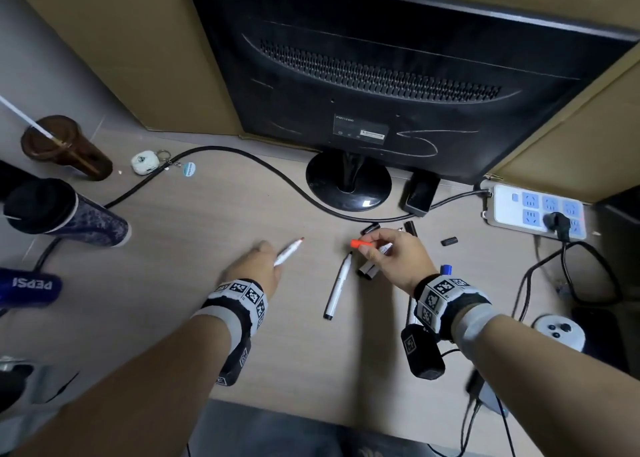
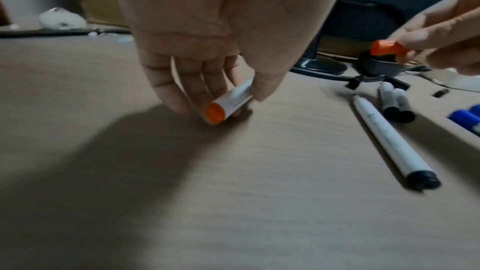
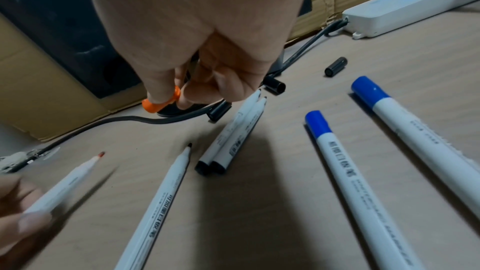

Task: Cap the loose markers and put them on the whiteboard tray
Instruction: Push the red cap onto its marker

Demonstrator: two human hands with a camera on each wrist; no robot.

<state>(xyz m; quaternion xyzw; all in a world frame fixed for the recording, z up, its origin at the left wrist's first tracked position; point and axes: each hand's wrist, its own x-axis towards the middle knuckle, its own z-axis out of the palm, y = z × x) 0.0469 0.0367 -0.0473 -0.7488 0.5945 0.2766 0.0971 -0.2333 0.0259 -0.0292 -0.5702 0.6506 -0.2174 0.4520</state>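
My left hand (image 1: 258, 264) grips an uncapped red marker (image 1: 288, 251) by its rear end (image 2: 228, 103), tip pointing away over the desk. My right hand (image 1: 391, 248) pinches the orange-red cap (image 1: 360, 244) (image 3: 161, 102) a little above the desk, apart from the marker's tip. An uncapped black marker (image 1: 337, 287) lies between the hands. Two more uncapped black markers (image 3: 233, 134) lie side by side under the right hand. Two blue-capped markers (image 3: 345, 171) lie to the right. Loose black caps (image 3: 335, 67) rest near the cable.
A monitor on a round stand (image 1: 348, 183) fills the back of the wooden desk (image 1: 194, 214). A black cable (image 1: 242, 155) runs to a white power strip (image 1: 536, 210) at right. Cups (image 1: 69, 210) and a Pepsi bottle (image 1: 31, 285) stand at left.
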